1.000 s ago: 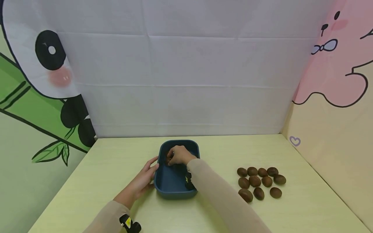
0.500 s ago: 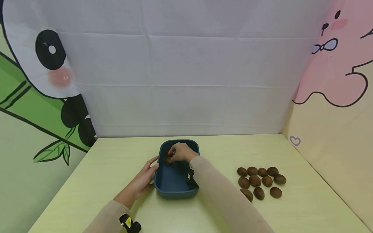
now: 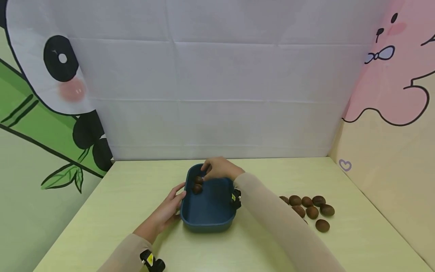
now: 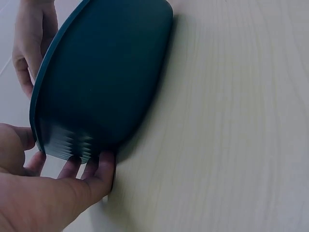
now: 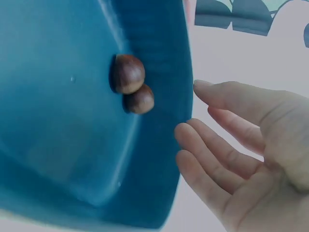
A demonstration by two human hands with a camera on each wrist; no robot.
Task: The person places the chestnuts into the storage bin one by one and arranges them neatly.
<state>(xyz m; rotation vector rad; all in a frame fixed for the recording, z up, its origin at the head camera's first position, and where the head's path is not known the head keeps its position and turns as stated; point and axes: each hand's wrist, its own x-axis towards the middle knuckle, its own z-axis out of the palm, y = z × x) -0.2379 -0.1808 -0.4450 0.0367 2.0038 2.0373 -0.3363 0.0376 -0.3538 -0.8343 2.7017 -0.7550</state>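
A deep blue plastic bin point(image 3: 207, 211) stands on the table, with two brown chestnuts point(image 5: 129, 74) touching each other inside along its left wall. My left hand point(image 3: 168, 206) rests its spread fingertips against the bin's outer left side; the left wrist view shows them low on the wall and near the rim. Over the bin's far end, my right hand point(image 3: 221, 169) is raised with loosely bent, parted fingers. Nothing is between those fingers in the right wrist view, where they appear beside the bin's rim.
Several more chestnuts point(image 3: 312, 212) lie grouped on the pale wooden table point(image 3: 136, 181) at the right, some hidden behind my right sleeve point(image 3: 282, 223). A white sheet point(image 3: 217, 94) hangs behind the table, with printed walls on both sides.
My right hand has let go of the chestnut inside the bin and lifted up and to the right, uncovering two chestnuts there. The left hand stays against the bin's side.
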